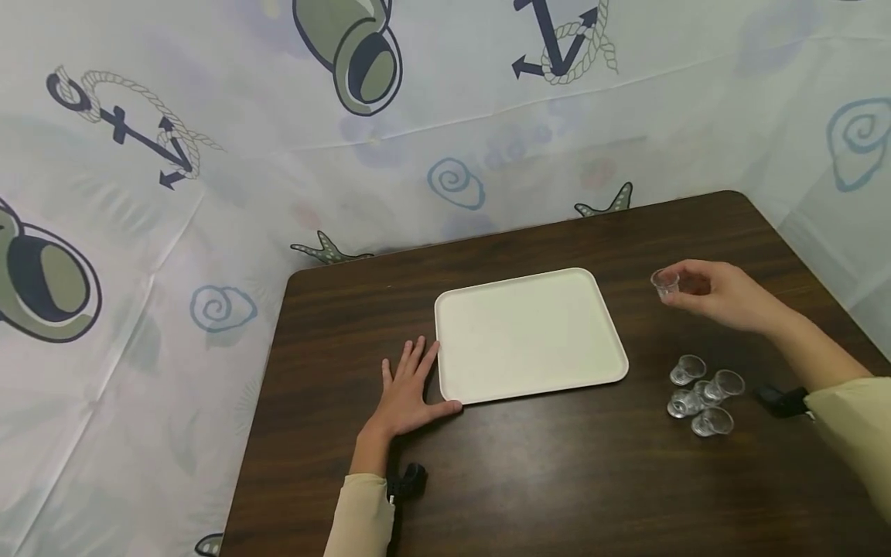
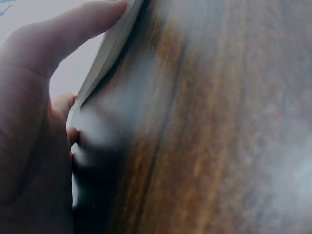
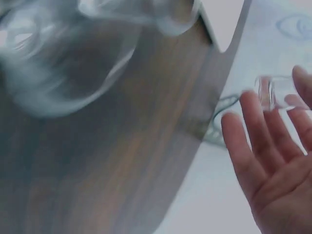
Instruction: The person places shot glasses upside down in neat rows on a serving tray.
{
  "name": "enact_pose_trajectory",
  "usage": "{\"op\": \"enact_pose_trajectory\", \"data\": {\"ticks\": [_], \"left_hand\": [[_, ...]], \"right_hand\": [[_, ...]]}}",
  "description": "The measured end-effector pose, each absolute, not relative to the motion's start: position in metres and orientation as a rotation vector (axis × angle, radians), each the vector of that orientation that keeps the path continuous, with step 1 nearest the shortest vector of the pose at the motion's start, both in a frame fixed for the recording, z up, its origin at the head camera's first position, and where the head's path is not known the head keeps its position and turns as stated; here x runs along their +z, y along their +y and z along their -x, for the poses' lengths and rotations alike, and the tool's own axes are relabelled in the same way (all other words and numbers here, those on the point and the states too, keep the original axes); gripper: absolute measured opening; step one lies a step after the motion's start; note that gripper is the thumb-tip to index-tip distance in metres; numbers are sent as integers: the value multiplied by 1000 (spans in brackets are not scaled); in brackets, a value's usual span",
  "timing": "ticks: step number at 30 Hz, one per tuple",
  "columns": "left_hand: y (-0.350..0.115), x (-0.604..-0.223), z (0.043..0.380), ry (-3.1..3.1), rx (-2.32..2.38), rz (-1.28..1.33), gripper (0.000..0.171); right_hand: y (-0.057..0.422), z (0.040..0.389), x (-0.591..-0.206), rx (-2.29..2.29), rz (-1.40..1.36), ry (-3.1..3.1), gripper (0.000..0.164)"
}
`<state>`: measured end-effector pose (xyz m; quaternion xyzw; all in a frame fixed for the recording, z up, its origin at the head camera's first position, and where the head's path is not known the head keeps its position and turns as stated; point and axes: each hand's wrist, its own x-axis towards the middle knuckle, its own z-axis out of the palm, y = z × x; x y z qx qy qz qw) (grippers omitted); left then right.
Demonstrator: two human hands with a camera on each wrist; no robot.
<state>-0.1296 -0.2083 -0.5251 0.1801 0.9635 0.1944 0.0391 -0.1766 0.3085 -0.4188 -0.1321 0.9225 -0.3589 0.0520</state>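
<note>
A small clear shot glass [image 1: 664,285] is pinched between the thumb and fingers of my right hand [image 1: 727,294], held over the table to the right of the tray. In the right wrist view the same glass [image 3: 279,92] shows near the fingertips. My left hand [image 1: 407,398] lies with fingers spread at the near left corner of a cream rectangular tray [image 1: 529,336], its thumb and index fingertip at the rim. Nothing lies on the tray. Several more clear shot glasses [image 1: 713,422] stand or lie in a cluster nearer me, below my right hand.
Everything sits on a dark wood-grain table [image 1: 515,480]. A pale curtain [image 1: 390,178] printed with anchors and shells hangs behind the table and along its left side. Black wrist devices [image 1: 411,481] show at both sleeves.
</note>
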Motion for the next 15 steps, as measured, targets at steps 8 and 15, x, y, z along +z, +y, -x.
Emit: {"op": "enact_pose_trajectory", "data": {"ticks": [8, 15], "left_hand": [[-209, -529, 128, 2973, 611, -543, 107], [-208, -531, 128, 2974, 600, -517, 106]], "right_hand": [[263, 200, -412, -704, 494, 2998, 38], [226, 223, -431, -306, 810, 3151, 26]]}}
